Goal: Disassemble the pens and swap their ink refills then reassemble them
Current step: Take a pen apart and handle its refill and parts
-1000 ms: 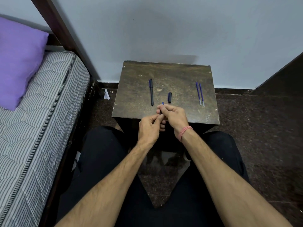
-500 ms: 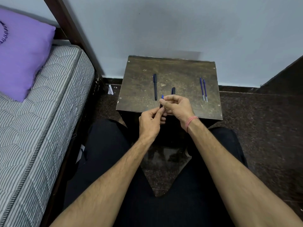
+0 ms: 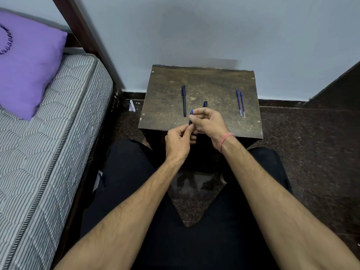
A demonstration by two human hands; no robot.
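Small dark wooden table (image 3: 165,106) against wall. On it: capped dark pen (image 3: 183,100) left, loose cap (image 3: 205,104) center, two blue refills (image 3: 240,103) side by side right.

No legible text, label, brand, number or sign on the pens (image 3: 183,100), the refills (image 3: 240,102), the worktop (image 3: 165,106) or the pillow (image 3: 27,61).

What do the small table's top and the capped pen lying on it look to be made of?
Table: apparently dark brown wood or board, matte and worn, with pale scuffs and a screw head at each corner. Capped pen: probably plastic, with a dark navy smooth body and a faint sheen; too small to be sure.
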